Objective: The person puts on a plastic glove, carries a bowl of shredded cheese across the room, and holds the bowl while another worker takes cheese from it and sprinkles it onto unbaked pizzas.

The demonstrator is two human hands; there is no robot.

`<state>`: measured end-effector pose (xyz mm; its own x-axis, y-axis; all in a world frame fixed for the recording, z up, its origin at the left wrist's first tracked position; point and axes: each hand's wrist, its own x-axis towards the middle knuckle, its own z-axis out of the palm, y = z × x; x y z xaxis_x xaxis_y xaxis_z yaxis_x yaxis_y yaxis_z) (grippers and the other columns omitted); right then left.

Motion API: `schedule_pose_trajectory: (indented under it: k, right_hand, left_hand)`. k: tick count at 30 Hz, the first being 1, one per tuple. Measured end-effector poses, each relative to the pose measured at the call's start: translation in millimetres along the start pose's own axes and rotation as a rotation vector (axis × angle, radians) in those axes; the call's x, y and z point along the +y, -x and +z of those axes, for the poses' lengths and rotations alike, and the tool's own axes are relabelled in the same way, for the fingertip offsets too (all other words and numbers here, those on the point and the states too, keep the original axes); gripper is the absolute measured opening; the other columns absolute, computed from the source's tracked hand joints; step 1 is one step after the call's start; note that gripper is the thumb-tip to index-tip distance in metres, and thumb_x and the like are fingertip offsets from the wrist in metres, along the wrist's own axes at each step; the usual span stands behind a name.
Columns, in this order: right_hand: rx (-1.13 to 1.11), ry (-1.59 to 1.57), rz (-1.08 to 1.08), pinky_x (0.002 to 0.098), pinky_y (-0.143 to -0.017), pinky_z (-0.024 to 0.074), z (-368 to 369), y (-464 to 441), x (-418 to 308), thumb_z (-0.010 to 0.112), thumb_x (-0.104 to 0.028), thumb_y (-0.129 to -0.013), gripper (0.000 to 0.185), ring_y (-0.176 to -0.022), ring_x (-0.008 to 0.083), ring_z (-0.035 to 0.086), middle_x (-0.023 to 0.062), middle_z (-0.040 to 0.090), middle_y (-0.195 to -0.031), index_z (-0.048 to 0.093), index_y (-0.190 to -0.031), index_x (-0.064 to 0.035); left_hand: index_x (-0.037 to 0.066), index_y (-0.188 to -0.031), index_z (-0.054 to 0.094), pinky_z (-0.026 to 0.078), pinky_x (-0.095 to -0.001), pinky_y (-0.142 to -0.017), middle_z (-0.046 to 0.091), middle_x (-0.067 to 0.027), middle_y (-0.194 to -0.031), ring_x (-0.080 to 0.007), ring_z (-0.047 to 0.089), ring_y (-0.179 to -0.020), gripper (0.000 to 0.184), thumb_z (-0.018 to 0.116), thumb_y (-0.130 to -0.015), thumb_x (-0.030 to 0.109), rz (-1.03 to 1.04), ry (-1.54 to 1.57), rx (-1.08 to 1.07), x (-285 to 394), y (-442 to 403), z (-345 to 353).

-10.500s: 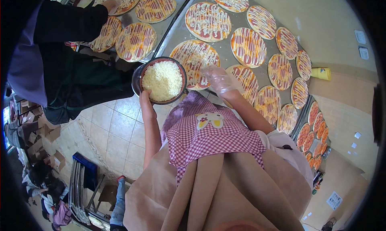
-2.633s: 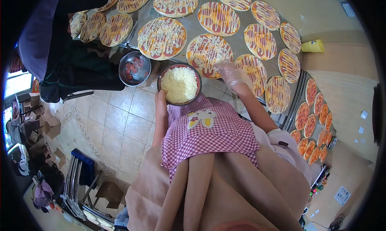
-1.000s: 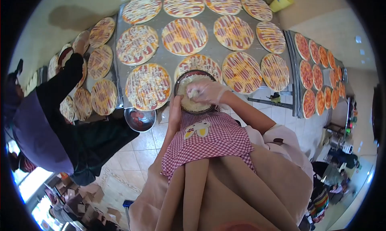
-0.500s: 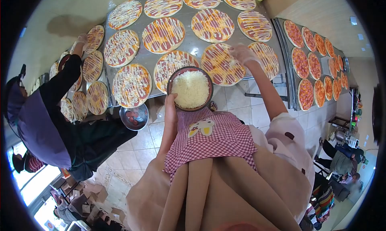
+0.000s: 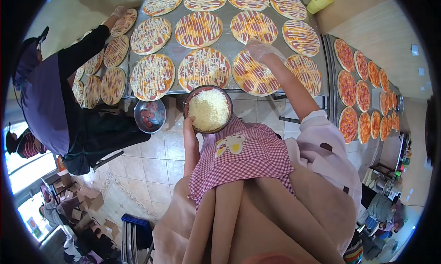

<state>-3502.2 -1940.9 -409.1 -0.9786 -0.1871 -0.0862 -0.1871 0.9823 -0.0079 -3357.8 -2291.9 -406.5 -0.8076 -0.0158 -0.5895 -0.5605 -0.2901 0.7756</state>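
My left hand (image 5: 189,130) grips a dark round bowl (image 5: 185,108) by its near-left rim, the thumb over the edge. Pale grated cheese (image 5: 209,108) fills the bowl. My right hand (image 5: 262,51), in a clear glove, hovers over the far edge of a front-row pizza (image 5: 255,75). Its fingers are drawn together around what looks like a pinch of grated cheese, mostly hidden by the glove. White bits lie on that pizza among the sauce stripes. To its left, another pizza (image 5: 204,70) carries more scattered cheese.
Several striped pizzas cover the metal table (image 5: 179,62). Beside it at right stands a second table with red-topped pizzas (image 5: 347,87). A co-worker (image 5: 50,94) reaches over pizzas at left, near a metal bowl (image 5: 150,116) with reddish slices. A yellow cup (image 5: 320,1) sits at the far corner.
My right hand has moved from the pizza's right side to its far edge. The cheese bowl has shifted slightly left and nearer me. The whole view has turned a little.
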Motion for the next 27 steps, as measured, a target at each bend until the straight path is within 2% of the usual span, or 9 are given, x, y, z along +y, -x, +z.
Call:
schedule_pose_trajectory:
  k: [6, 10, 13, 16, 20, 21, 22, 24, 27]
  right_hand:
    - [-0.101, -0.122, 0.011, 0.0367, -0.07, 0.0499, 8.0, -5.1, -31.3, 0.051, -0.004, -0.073, 0.016, -0.083, 0.0297, 0.062, 0.0195, 0.061, -0.087, 0.062, -0.083, 0.0022]
    - [0.025, -0.051, -0.091, 0.0358, -0.067, 0.0501, -8.5, 22.7, -53.8, 0.052, -0.004, -0.071, 0.016, -0.079, 0.03, 0.062, 0.0184, 0.061, -0.079, 0.062, -0.082, 0.0007]
    - [0.141, -0.206, -0.13, 0.037, -0.072, 0.0476, 11.8, 28.1, -49.9, 0.051, -0.008, -0.076, 0.013, -0.083, 0.0291, 0.059, 0.0143, 0.061, -0.086, 0.062, -0.081, -0.004]
    - [-0.023, -0.617, 0.099, 0.0342, -0.074, 0.0473, 9.7, 33.3, -45.7, 0.054, -0.01, -0.074, 0.01, -0.084, 0.0264, 0.059, 0.0109, 0.062, -0.082, 0.062, -0.078, -0.0051]
    - [0.074, -0.905, 0.254, 0.0305, -0.078, 0.0461, -6.2, 53.3, -38.5, 0.06, -0.012, -0.069, 0.022, -0.086, 0.0215, 0.061, 0.0074, 0.065, -0.087, 0.066, -0.089, -0.0066]
    - [0.109, -0.813, 0.225, 0.0308, -0.077, 0.0463, 2.7, 52.7, -35.1, 0.062, -0.012, -0.068, 0.024, -0.085, 0.0211, 0.061, 0.0075, 0.066, -0.088, 0.066, -0.092, -0.007]
    - [0.131, -0.725, 0.195, 0.031, -0.076, 0.0466, 12.8, 53.6, -30.5, 0.063, -0.013, -0.068, 0.027, -0.084, 0.0206, 0.062, 0.0075, 0.066, -0.09, 0.066, -0.094, -0.0074]
    - [0.142, -0.804, 0.256, 0.0298, -0.076, 0.0466, 5.8, 65.9, -30.0, 0.062, -0.013, -0.069, 0.028, -0.083, 0.0202, 0.061, 0.0092, 0.066, -0.09, 0.066, -0.095, -0.0073]
    - [0.275, -1.202, 0.236, 0.0311, -0.077, 0.0468, 46.6, 77.1, -12.9, 0.059, -0.012, -0.072, 0.023, -0.083, 0.0209, 0.061, 0.0095, 0.066, -0.087, 0.066, -0.092, -0.0055]
  left_hand:
    - [-0.003, -0.106, 0.051, 0.043, -0.0286, -0.072, 0.057, -0.0103, -0.097, -0.0173, 0.056, -0.083, 0.042, 0.047, -0.078, 0.03, -0.012, -0.023, -0.077, 6.5, -1.6, 5.2]
    - [-0.001, -0.105, 0.051, 0.04, -0.0288, -0.078, 0.055, -0.0086, -0.097, -0.0164, 0.052, -0.09, 0.04, 0.048, -0.079, 0.029, -0.007, -0.03, -0.101, 3.5, -16.5, 11.0]
    - [0.001, -0.104, 0.052, 0.038, -0.0284, -0.079, 0.054, -0.006, -0.096, -0.0156, 0.048, -0.091, 0.038, 0.049, -0.079, 0.03, -0.001, -0.067, -0.139, -1.5, -39.8, 12.3]
    - [0.003, -0.103, 0.052, 0.036, -0.0272, -0.077, 0.051, -0.0039, -0.096, -0.0154, 0.045, -0.086, 0.037, 0.05, -0.08, 0.032, 0.006, -0.089, -0.211, -0.7, -57.6, 19.8]
    - [0.005, -0.11, 0.051, 0.036, -0.0332, -0.091, 0.052, -0.0076, -0.109, -0.02, 0.048, -0.102, 0.041, 0.05, -0.081, 0.036, -0.091, -0.116, -0.295, 15.9, -65.8, 31.4]
    - [0.005, -0.111, 0.05, 0.036, -0.0331, -0.091, 0.052, -0.0079, -0.11, -0.0198, 0.048, -0.102, 0.043, 0.049, -0.081, 0.036, 0.019, -0.16, -0.335, 10.7, -75.3, 27.1]
    - [0.004, -0.11, 0.051, 0.037, -0.0318, -0.09, 0.054, -0.0082, -0.109, -0.0195, 0.049, -0.102, 0.042, 0.049, -0.081, 0.035, -0.109, -0.101, -0.364, 13.8, -79.8, 30.8]
    - [0.002, -0.107, 0.052, 0.041, -0.0311, -0.083, 0.055, -0.0087, -0.107, -0.0205, 0.053, -0.096, 0.041, 0.049, -0.081, 0.033, -0.138, -0.158, -0.359, 34.5, -69.3, 51.3]
    - [0.001, -0.111, 0.049, 0.044, -0.0327, -0.077, 0.055, -0.0108, -0.107, -0.0235, 0.055, -0.093, 0.047, 0.049, -0.079, 0.035, -0.022, -0.167, -0.408, 42.2, -60.1, 65.6]
